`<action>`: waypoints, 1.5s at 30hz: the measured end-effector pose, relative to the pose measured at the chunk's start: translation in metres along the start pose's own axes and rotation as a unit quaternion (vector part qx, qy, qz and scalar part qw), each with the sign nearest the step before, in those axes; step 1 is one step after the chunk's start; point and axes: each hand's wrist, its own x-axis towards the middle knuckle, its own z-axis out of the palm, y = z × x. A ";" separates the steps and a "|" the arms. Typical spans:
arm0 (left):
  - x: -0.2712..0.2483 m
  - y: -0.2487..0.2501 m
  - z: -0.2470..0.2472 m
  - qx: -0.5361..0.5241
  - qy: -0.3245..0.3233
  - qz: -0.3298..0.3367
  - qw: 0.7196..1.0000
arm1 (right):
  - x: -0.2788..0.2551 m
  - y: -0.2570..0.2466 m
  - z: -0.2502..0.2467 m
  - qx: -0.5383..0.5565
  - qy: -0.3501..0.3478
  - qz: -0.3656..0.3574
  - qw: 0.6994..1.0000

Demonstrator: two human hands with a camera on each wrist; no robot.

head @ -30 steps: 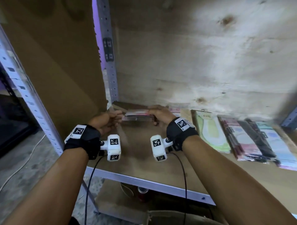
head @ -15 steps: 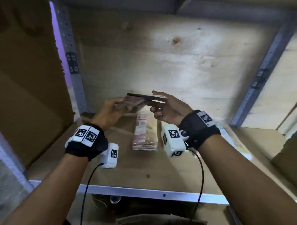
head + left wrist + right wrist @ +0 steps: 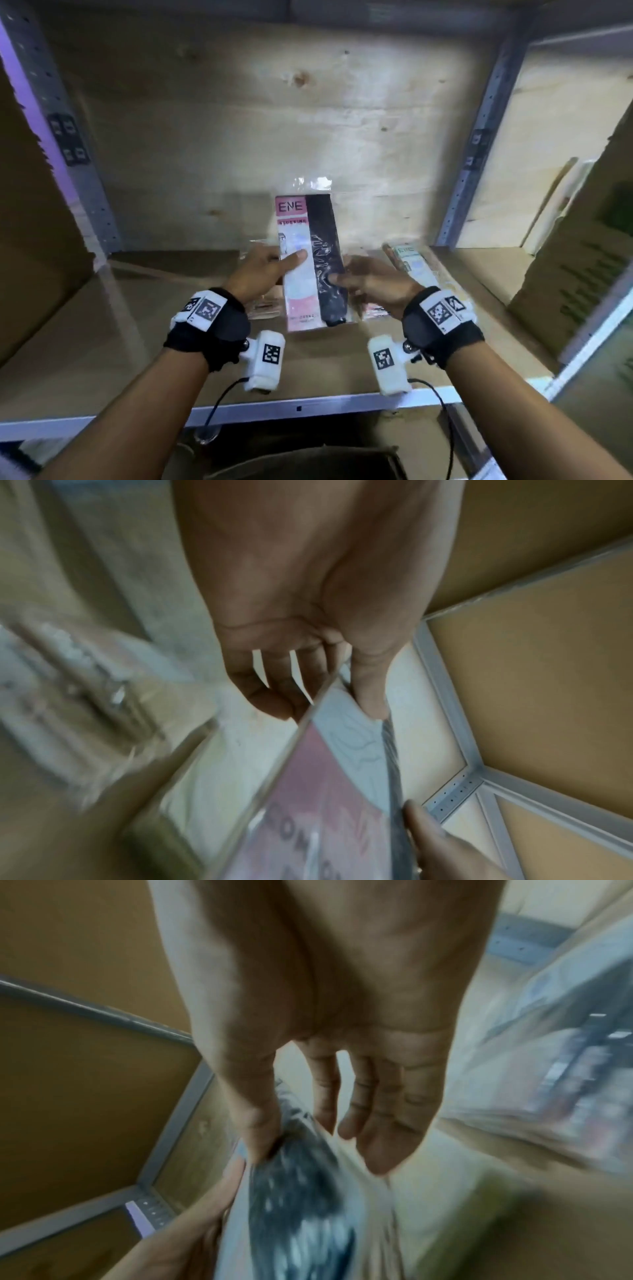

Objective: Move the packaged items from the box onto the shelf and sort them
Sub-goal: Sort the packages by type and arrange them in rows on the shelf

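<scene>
While thumbs press above, packet [image 3: 310, 260] covers fingers [image 3: 270, 693].

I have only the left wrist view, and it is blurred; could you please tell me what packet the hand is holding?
Observer: The head view shows a pink stocking packet printed ENE, with a black stocking in its right half.
Operator: Thank you. Is the right hand on it too?
Observer: Yes, the right hand pinches the right edge, with its thumb on the black half.
Operator: Is anything lying on the shelf?
Observer: A teal-labelled packet lies on the shelf, to the right of the hands.
</scene>
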 end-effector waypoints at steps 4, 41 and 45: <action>0.010 -0.019 0.023 -0.065 0.019 -0.075 0.995 | -0.002 0.036 0.004 0.135 -0.071 -0.009 0.988; 0.052 -0.040 0.000 0.016 0.026 -0.065 0.997 | -0.026 0.081 -0.060 0.115 -0.110 0.041 0.986; 0.047 -0.039 -0.004 -0.094 0.061 -0.109 0.988 | -0.027 0.080 -0.062 0.156 -0.075 0.042 0.984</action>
